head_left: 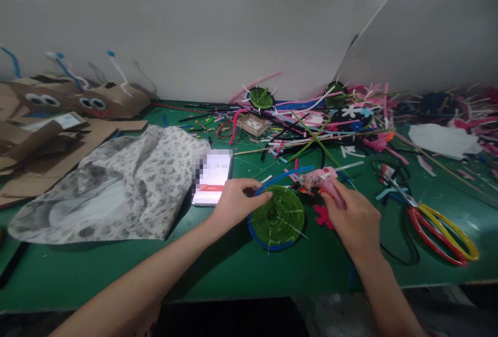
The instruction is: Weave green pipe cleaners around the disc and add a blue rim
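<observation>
We are pinching the green coil with our left hand while our right hand is gripping the pink glue gun.

I see phone beside cloth, scissors at right, cardboard figures far left, pipe-cleaner clutter behind on green surface.
</observation>
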The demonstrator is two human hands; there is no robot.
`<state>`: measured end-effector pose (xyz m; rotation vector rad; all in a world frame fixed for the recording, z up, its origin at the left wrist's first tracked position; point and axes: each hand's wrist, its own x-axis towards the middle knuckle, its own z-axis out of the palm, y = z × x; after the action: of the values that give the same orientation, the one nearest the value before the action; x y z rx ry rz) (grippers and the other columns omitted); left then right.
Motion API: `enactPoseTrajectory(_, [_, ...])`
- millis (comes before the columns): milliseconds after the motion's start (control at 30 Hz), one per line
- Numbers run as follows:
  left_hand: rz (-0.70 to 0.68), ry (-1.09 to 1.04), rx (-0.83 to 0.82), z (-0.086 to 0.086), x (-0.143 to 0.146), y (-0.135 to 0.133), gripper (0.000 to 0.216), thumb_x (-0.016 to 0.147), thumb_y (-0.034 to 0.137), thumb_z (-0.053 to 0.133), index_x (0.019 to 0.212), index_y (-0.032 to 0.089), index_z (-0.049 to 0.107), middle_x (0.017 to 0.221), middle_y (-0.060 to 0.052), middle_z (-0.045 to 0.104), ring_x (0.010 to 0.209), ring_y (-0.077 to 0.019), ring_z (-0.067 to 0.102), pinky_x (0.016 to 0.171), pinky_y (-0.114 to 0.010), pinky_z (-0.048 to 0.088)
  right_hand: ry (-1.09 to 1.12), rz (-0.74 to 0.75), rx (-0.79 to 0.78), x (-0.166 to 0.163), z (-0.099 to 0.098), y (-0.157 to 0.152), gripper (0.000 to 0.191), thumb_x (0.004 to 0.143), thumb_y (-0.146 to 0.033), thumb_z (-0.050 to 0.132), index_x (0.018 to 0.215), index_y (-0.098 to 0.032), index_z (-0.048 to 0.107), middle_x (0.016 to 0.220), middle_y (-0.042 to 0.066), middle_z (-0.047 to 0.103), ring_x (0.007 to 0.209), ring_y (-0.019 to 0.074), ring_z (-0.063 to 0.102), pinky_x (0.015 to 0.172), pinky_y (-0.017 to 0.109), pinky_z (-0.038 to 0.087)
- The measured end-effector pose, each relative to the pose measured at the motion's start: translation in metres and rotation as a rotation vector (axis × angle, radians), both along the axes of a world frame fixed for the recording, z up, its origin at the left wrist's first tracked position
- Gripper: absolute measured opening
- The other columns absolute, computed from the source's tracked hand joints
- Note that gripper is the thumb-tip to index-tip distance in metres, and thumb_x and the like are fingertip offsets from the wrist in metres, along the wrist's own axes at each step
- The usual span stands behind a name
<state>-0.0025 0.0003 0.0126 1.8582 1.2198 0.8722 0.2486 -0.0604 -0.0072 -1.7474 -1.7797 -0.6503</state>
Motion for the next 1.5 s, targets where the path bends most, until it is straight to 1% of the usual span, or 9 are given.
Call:
enactPoseTrajectory(167, [-0.005, -0.010, -0.013, 0.0003, -0.0001, 0.0007, 0.024, 0.074, 0.038, 0.064, 0.063, 0.017, 0.065, 0.062, -0.001, 0.062, 0.058, -0.0134, 0.051, 0.053, -0.024, 0.036, -0.022, 0.010, 0.022, -0.0001, 0.0007, -0.0007, 0.031, 0.090, -0.032, 0.050, 0.112, -0.014, 0.063, 0.087, 0.009, 0.071, 0.078, 0.0195, 0.063, 0.069, 0.028, 0.046])
enactPoseTrajectory(500, [-0.009, -0.017, -0.015, -0.0003, -0.0002, 0.0007, 0.025, 0.075, 0.039, 0.065, 0.063, 0.016, 0.064, 0.062, 0.000, 0.061, 0.058, -0.0126, 0.050, 0.053, -0.024, 0.035, -0.022, 0.018, 0.021, -0.0015, 0.0024, -0.0020, 0.029, 0.090, -0.030, 0.052, 0.112, -0.015, 0.064, 0.090, 0.009, 0.071, 0.080, 0.0201, 0.064, 0.071, 0.029, 0.047])
enactPoseTrajectory(700, [-0.011, -0.001, -0.005, -0.0016, -0.0006, 0.0011, 0.025, 0.075, 0.038, 0.065, 0.064, 0.016, 0.064, 0.062, 0.000, 0.061, 0.058, -0.0129, 0.051, 0.053, -0.023, 0.035, -0.052, 0.048, 0.064, -0.0021, 0.0028, -0.0007, 0.027, 0.088, -0.028, 0.055, 0.110, -0.013, 0.064, 0.090, 0.008, 0.072, 0.078, 0.0184, 0.063, 0.070, 0.026, 0.046])
enactPoseTrajectory(867, [-0.009, -0.005, 0.007, -0.0020, -0.0005, 0.0008, 0.026, 0.075, 0.038, 0.065, 0.063, 0.016, 0.064, 0.061, 0.000, 0.060, 0.057, -0.0125, 0.050, 0.052, -0.023, 0.035, -0.072, -0.010, -0.015, -0.0048, 0.0036, -0.0002, 0.028, 0.089, -0.030, 0.053, 0.109, -0.015, 0.065, 0.090, 0.007, 0.072, 0.078, 0.0191, 0.062, 0.066, 0.027, 0.044])
enactPoseTrajectory(933, [-0.003, -0.001, 0.006, -0.0013, -0.0002, 0.0007, 0.026, 0.075, 0.038, 0.065, 0.063, 0.015, 0.063, 0.061, 0.000, 0.060, 0.058, -0.0124, 0.050, 0.053, -0.023, 0.035, -0.085, -0.048, -0.041, -0.0040, 0.0024, 0.0005, 0.030, 0.088, -0.032, 0.054, 0.109, -0.015, 0.065, 0.088, 0.008, 0.072, 0.077, 0.0204, 0.062, 0.062, 0.027, 0.043])
enactPoseTrajectory(1033, [0.000, -0.002, -0.001, -0.0007, 0.0001, 0.0008, 0.025, 0.075, 0.038, 0.066, 0.063, 0.016, 0.064, 0.062, 0.000, 0.062, 0.058, -0.0125, 0.051, 0.053, -0.023, 0.036, -0.092, -0.100, -0.051, -0.0012, -0.0001, 0.0021, 0.035, 0.086, -0.036, 0.056, 0.111, -0.013, 0.065, 0.088, 0.009, 0.072, 0.076, 0.0221, 0.062, 0.061, 0.028, 0.043])
enactPoseTrajectory(1133, [-0.005, -0.008, -0.004, -0.0011, 0.0001, 0.0005, 0.025, 0.075, 0.038, 0.066, 0.064, 0.016, 0.064, 0.062, 0.000, 0.062, 0.059, -0.0123, 0.051, 0.053, -0.023, 0.036, -0.066, -0.104, -0.029, 0.0010, -0.0017, 0.0031, 0.036, 0.085, -0.037, 0.056, 0.110, -0.013, 0.066, 0.091, 0.009, 0.072, 0.076, 0.0224, 0.063, 0.063, 0.029, 0.044])
enactPoseTrajectory(1267, [-0.004, -0.005, -0.001, -0.0016, -0.0005, 0.0000, 0.025, 0.075, 0.038, 0.065, 0.064, 0.016, 0.064, 0.062, 0.000, 0.062, 0.059, -0.0122, 0.051, 0.053, -0.023, 0.036, -0.012, -0.076, 0.043, 0.0003, -0.0013, 0.0027, 0.035, 0.085, -0.037, 0.058, 0.108, -0.013, 0.066, 0.091, 0.010, 0.072, 0.076, 0.0222, 0.064, 0.066, 0.030, 0.046])
enactPoseTrajectory(1500, [-0.002, 0.006, -0.005, 0.0004, -0.0003, 0.0005, 0.025, 0.075, 0.038, 0.065, 0.063, 0.016, 0.064, 0.062, 0.000, 0.061, 0.059, -0.0127, 0.052, 0.054, -0.024, 0.036, -0.003, -0.016, 0.136, -0.0033, 0.0012, 0.0023, 0.033, 0.082, -0.035, 0.061, 0.107, -0.013, 0.066, 0.089, 0.009, 0.072, 0.076, 0.0209, 0.065, 0.067, 0.029, 0.048])
